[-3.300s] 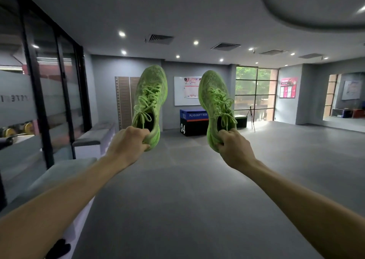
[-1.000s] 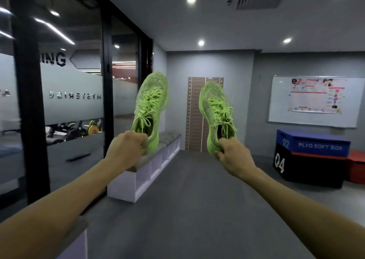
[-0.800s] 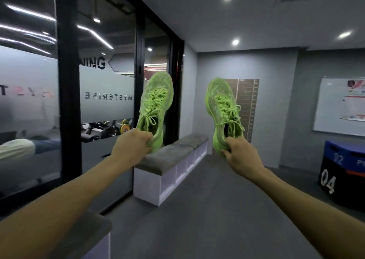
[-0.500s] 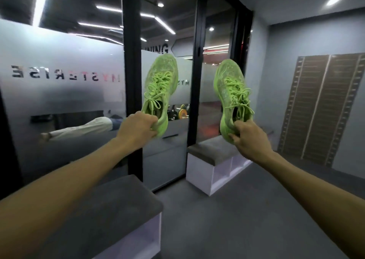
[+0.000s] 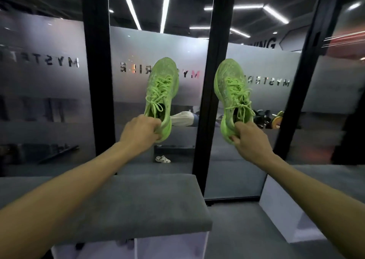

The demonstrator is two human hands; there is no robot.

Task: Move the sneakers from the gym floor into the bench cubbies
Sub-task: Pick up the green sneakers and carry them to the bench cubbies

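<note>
lime-green knit and foam, so the 2 sneakers should be light and soft: uppers that give under the fingers, soles that flex but keep their shape. the heel is probably the best hold, since it is the stiffest part and leaves the toe free to lead into a cubby. loose laces could snag on a cubby edge.

the left hand (image 5: 141,131) is curled round the heel and collar of the left sneaker (image 5: 161,95), just left of centre in the frame. the right hand (image 5: 249,140) pinches the heel of the right sneaker (image 5: 232,99), right of centre, thumb at the collar. both sneakers are in the air, toes up, well apart, in front of the frosted glass wall (image 5: 49,77).

both are one bright green all over, with a speckled upper, matching green laces tied in loose bows, a dark inside and a thick pale-green sole. they look like a pair.

the table (image 5: 142,203), grey-padded on top, fills the lower middle of the frame below the arms; its white cubbies (image 5: 167,247) show only as a strip at the bottom edge. a 2nd white table (image 5: 280,209) sits at lower right. judging from this, the sneakers are off the floor and must now come down and go in, toe first.
</note>
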